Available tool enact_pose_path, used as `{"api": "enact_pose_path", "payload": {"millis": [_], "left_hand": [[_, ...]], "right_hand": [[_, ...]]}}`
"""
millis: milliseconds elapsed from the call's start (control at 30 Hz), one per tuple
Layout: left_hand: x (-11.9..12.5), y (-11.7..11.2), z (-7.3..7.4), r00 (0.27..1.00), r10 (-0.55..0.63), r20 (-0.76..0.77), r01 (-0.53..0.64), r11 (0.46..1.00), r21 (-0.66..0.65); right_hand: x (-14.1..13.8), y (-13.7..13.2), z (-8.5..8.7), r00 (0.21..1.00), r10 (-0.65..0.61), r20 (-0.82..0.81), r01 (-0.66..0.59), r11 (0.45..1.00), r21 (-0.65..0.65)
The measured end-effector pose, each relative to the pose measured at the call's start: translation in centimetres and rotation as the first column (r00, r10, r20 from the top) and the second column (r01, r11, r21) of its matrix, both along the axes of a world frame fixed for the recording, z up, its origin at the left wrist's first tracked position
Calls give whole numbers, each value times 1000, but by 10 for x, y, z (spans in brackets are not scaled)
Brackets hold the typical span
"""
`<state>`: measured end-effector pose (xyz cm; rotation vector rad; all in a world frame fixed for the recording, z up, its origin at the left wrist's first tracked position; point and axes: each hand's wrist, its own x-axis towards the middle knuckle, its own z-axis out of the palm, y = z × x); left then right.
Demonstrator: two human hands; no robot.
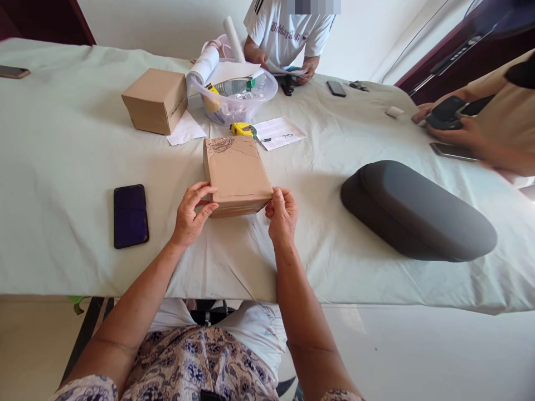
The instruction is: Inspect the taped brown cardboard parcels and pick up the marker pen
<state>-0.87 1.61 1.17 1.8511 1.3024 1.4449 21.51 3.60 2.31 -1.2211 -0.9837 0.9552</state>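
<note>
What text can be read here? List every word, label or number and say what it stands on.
White T-shirt of the person across the table: dark red lettering, too blurred to read.
Printed sheet beside the yellow tape measure: print too small.
Paper-wrapped package between the hands: pen scribbles, no words.

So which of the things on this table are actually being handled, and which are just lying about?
Being handled:
left hand and right hand, each pinching a near corner of the brown wrapped parcel

Lying about:
dark phone
second brown box
yellow tape measure
clear bowl
printed sheet
grey case
</note>
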Motion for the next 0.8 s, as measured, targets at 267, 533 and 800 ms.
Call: {"api": "enact_pose_path", "payload": {"millis": [267, 533, 800], "left_hand": [[-3, 1, -13, 992, 3, -128, 0, 1000, 22], [-11, 5, -27, 942, 44, -332, -66, 996, -57], [-16, 9, -25, 954, 204, -219, -230, 968, -101]], "right_hand": [[2, 0, 2, 998, 15, -58, -17, 999, -38], [6, 1, -1, 998, 58, -28, -59, 996, -60], [11, 0, 3, 973, 219, -73, -225, 970, -89]]}}
